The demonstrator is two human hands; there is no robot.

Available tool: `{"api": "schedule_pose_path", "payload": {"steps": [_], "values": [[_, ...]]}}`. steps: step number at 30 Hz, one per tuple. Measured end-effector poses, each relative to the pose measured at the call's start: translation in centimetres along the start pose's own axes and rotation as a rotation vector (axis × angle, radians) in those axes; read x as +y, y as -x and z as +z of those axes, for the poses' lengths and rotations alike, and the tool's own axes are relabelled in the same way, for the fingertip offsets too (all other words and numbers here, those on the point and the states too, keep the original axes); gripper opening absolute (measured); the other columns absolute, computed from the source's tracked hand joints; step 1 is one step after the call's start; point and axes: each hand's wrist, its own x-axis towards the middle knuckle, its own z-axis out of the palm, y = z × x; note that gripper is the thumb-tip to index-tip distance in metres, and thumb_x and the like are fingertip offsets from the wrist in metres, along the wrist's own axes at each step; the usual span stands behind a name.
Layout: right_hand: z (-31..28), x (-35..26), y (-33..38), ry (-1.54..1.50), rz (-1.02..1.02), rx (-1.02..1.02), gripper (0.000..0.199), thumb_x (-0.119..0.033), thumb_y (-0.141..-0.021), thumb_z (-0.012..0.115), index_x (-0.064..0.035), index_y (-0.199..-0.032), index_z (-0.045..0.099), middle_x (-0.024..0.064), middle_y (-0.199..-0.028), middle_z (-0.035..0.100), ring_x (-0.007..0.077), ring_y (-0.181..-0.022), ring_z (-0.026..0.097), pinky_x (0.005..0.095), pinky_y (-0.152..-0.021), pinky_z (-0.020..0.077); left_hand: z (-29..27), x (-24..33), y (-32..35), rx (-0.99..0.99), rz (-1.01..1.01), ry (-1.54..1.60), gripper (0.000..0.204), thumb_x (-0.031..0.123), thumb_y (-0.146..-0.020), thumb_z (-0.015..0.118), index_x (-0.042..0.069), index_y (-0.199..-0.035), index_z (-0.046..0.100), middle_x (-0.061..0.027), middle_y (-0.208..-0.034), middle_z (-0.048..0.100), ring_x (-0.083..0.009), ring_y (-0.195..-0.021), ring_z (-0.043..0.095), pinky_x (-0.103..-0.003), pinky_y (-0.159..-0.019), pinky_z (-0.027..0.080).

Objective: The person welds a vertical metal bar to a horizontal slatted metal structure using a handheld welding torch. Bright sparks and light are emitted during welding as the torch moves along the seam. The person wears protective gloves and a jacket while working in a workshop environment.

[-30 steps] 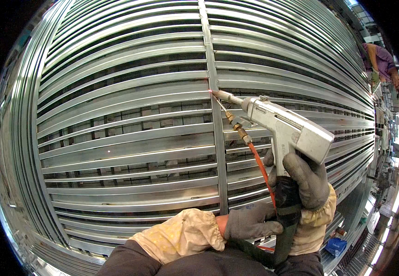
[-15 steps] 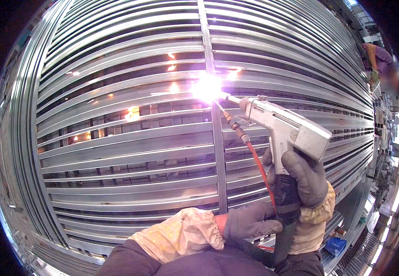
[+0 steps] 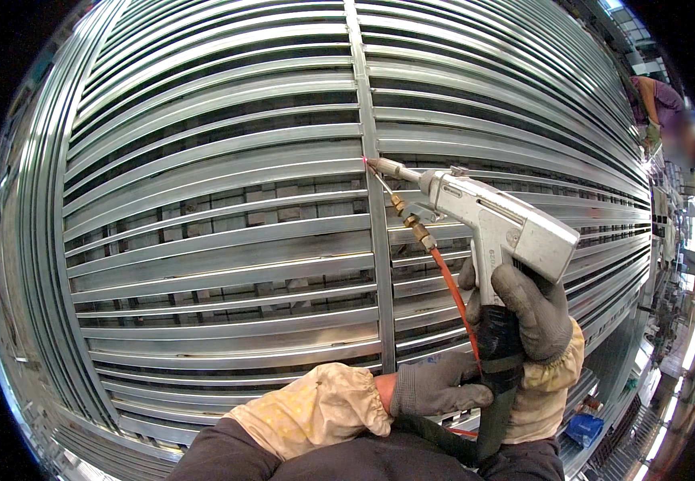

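Gripping the welding gun [image 3: 516,220] in the right hand [image 3: 533,313], its black cable [image 3: 498,409] in the left hand [image 3: 440,386], holding the nozzle [image 3: 395,169] at the centre bar [image 3: 380,240]; no longer flashing, so apparently between welds.

You wore grey knit gloves [image 3: 532,313], scrunchy cream cuff covers [image 3: 315,410], the left one kinda yellow-blotched, plus dark sleeves [image 3: 227,455].
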Motion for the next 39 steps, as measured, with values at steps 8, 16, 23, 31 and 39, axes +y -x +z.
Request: {"api": "schedule_pose_path", "payload": {"steps": [8,16,23,31,39], "values": [[-0.1,0.1,0.1,0.048,0.019,0.05,0.044,-0.01,-0.093,0.069,0.0046,-0.131,0.053,0.0153,-0.097,0.07,0.018,-0.072,0.068,0.0298,-0.06,0.0568,0.2,0.3,0.2,-0.007,0.022,0.011,0.049,0.028,-0.1,0.059,-0.001,-0.139,0.05,-0.0137,-0.127,0.063,-0.0196,-0.117,0.056,-0.038,-0.105,0.044],[0.0,-0.3,0.0,0.058,0.016,0.002,0.047,-0.014,-0.093,0.071,0.004,-0.133,0.053,0.0136,-0.098,0.07,0.0164,-0.075,0.068,0.0284,-0.064,0.0568,-0.3,-0.2,0.7,-0.036,-0.031,0.069,0.055,0.027,-0.102,0.058,0.001,-0.147,0.042,-0.0141,-0.139,0.054,-0.0212,-0.13,0.049,-0.038,-0.11,0.04],[0.0,-0.3,-0.1,0.048,0.007,-0.041,0.044,-0.014,-0.094,0.07,0.0036,-0.131,0.054,0.0133,-0.097,0.069,0.0167,-0.076,0.067,0.03,-0.065,0.0565,-0.2,-1.6,1.2,-0.035,-0.085,0.084,0.057,0.026,-0.103,0.057,0.001,-0.15,0.037,-0.0142,-0.144,0.051,-0.0215,-0.135,0.046,-0.037,-0.111,0.039],[-0.2,-0.1,0.0,0.07,0.007,-0.01,0.042,-0.012,-0.094,0.068,0.0043,-0.131,0.054,0.0144,-0.098,0.07,0.0177,-0.076,0.068,0.0306,-0.065,0.0567,-0.7,1.6,0.2,-0.129,0.082,0.042,0.05,0.026,-0.102,0.058,-0.002,-0.142,0.046,-0.0134,-0.132,0.06,-0.0191,-0.123,0.053,-0.037,-0.107,0.042],[-0.1,-0.4,0.1,0.104,-0.009,-0.03,0.04,-0.013,-0.095,0.068,0.0041,-0.128,0.055,0.0129,-0.097,0.07,0.0164,-0.077,0.067,0.0294,-0.066,0.0561,0.5,1.5,0.3,-0.021,0.179,0.128,0.057,0.034,-0.101,0.061,-0.002,-0.142,0.045,-0.0144,-0.134,0.058,-0.0211,-0.127,0.052,-0.039,-0.108,0.042]]}}
